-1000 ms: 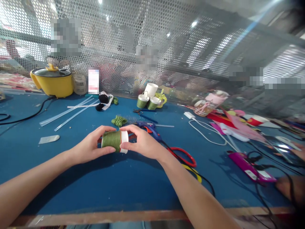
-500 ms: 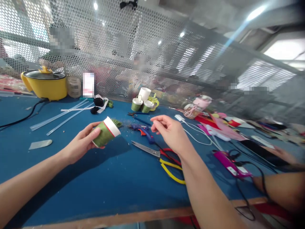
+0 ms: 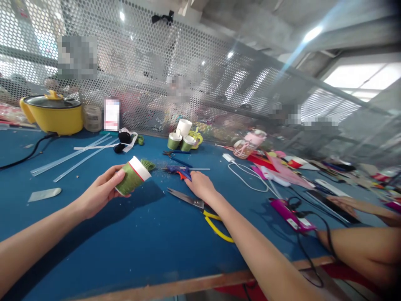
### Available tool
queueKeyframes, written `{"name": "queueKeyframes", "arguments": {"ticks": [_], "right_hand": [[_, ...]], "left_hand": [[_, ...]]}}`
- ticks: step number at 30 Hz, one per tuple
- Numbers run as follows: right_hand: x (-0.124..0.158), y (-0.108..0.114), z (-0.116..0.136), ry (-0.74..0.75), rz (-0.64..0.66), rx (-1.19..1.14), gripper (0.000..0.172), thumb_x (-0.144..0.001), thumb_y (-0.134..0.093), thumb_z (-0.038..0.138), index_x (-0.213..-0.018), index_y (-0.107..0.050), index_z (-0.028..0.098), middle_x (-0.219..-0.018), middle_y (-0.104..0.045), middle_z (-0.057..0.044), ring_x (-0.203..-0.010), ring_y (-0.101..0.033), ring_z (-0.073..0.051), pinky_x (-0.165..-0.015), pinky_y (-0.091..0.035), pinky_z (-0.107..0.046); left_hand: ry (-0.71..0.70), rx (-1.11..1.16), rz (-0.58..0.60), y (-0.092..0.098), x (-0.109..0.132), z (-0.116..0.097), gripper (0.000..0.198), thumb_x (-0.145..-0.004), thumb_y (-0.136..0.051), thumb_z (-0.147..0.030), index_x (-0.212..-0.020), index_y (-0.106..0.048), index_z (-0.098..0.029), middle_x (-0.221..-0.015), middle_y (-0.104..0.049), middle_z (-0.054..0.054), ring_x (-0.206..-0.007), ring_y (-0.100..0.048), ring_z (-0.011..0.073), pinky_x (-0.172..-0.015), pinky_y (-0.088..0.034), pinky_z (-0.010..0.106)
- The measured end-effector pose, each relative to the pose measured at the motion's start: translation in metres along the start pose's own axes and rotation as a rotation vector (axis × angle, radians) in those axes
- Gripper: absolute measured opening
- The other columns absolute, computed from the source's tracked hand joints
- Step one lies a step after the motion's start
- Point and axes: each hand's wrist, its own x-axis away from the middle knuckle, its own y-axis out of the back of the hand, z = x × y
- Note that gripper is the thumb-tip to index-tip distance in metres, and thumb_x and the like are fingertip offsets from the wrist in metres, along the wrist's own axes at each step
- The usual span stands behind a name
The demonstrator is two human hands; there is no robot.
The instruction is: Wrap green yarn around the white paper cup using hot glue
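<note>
My left hand (image 3: 108, 188) is wrapped round a paper cup (image 3: 130, 180), tilted with its white rim to the upper right. Green yarn covers its side below a thin red line. A tuft of green yarn (image 3: 148, 165) shows behind the rim. My right hand (image 3: 200, 184) has closed round the handle of a blue glue gun (image 3: 175, 170) with an orange trigger, which lies on the table. A clear glue stick (image 3: 203, 169) sticks out of its back end. Large scissors (image 3: 216, 228) with yellow handles lie under my right forearm, which hides part of them.
Pliers (image 3: 178, 158) lie behind the glue gun, near small green-and-white cups (image 3: 174, 141). Back left stand a yellow electric pot (image 3: 54, 119), a jar (image 3: 92, 119) and a phone (image 3: 112, 115). Clear glue sticks (image 3: 72, 161) lie left. A purple power strip (image 3: 291, 215) and another person's arm (image 3: 357, 251) are at right.
My right hand has moved left and down from above the table onto the glue gun's handle and closed on it. The left hand still holds the cup; the whole view has shifted slightly.
</note>
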Motion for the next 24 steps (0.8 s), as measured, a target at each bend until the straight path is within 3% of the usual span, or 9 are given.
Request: {"name": "queueKeyframes", "arguments": {"ticks": [4, 7, 9, 12, 14, 19, 24], "right_hand": [[-0.008, 0.005, -0.006, -0.043, -0.025, 0.016, 0.029, -0.088, -0.044, 0.029, -0.102, -0.059, 0.008, -0.107, -0.061, -0.02, -0.097, -0.06, -0.029, -0.078, -0.043, -0.035], [0.001, 0.019, -0.007, -0.047, -0.058, 0.004, 0.034, -0.087, -0.046, 0.032, -0.106, -0.057, 0.006, -0.112, -0.058, -0.024, -0.102, -0.057, -0.032, -0.08, -0.043, -0.037], [0.018, 0.03, -0.007, -0.003, -0.065, -0.032, 0.034, -0.089, -0.043, 0.033, -0.108, -0.056, 0.008, -0.111, -0.059, -0.02, -0.103, -0.057, -0.029, -0.081, -0.043, -0.035], [0.053, 0.04, -0.013, 0.113, 0.022, -0.111, 0.025, -0.089, -0.04, 0.028, -0.099, -0.061, 0.018, -0.093, -0.068, -0.007, -0.087, -0.063, -0.018, -0.074, -0.045, -0.024], [0.075, 0.039, -0.021, 0.168, 0.067, -0.135, 0.023, -0.085, -0.044, 0.019, -0.098, -0.063, 0.017, -0.094, -0.067, -0.006, -0.086, -0.063, -0.017, -0.076, -0.045, -0.024], [0.101, 0.023, -0.039, 0.207, 0.129, -0.03, 0.057, -0.069, -0.045, 0.0, -0.124, -0.051, 0.009, -0.117, -0.057, -0.018, -0.11, -0.052, -0.025, -0.092, -0.04, -0.034], [0.091, 0.024, -0.043, 0.215, 0.219, 0.006, 0.066, -0.065, -0.048, 0.002, -0.131, -0.047, 0.013, -0.113, -0.058, -0.017, -0.106, -0.055, -0.028, -0.086, -0.043, -0.035]], "left_hand": [[0.012, 0.02, -0.001, -0.002, 0.0, -0.001, 0.052, -0.072, -0.066, -0.048, -0.111, -0.053, -0.016, -0.096, -0.064, 0.007, -0.076, -0.064, 0.0198, -0.066, -0.055, 0.03], [0.007, 0.061, -0.005, -0.002, 0.001, -0.002, 0.047, -0.074, -0.065, -0.045, -0.109, -0.054, -0.015, -0.094, -0.065, 0.008, -0.074, -0.065, 0.02, -0.067, -0.055, 0.031], [0.001, 0.083, -0.013, -0.001, 0.001, -0.003, 0.044, -0.076, -0.064, -0.043, -0.108, -0.055, -0.014, -0.092, -0.066, 0.008, -0.072, -0.065, 0.0197, -0.066, -0.055, 0.031], [-0.002, 0.098, -0.029, 0.0, 0.0, -0.004, 0.04, -0.078, -0.062, -0.041, -0.106, -0.055, -0.013, -0.091, -0.066, 0.009, -0.071, -0.066, 0.0198, -0.067, -0.056, 0.03], [0.005, 0.096, -0.04, 0.0, 0.0, -0.004, 0.037, -0.079, -0.061, -0.039, -0.105, -0.055, -0.013, -0.09, -0.066, 0.008, -0.071, -0.066, 0.0201, -0.066, -0.056, 0.031], [0.018, 0.096, -0.035, -0.002, -0.001, -0.004, 0.034, -0.081, -0.059, -0.037, -0.104, -0.055, -0.013, -0.089, -0.065, 0.007, -0.069, -0.066, 0.0193, -0.066, -0.056, 0.032], [0.005, 0.103, -0.024, -0.001, -0.001, -0.003, 0.036, -0.079, -0.063, -0.038, -0.104, -0.054, -0.013, -0.088, -0.066, 0.008, -0.069, -0.066, 0.0191, -0.066, -0.056, 0.031]]}}
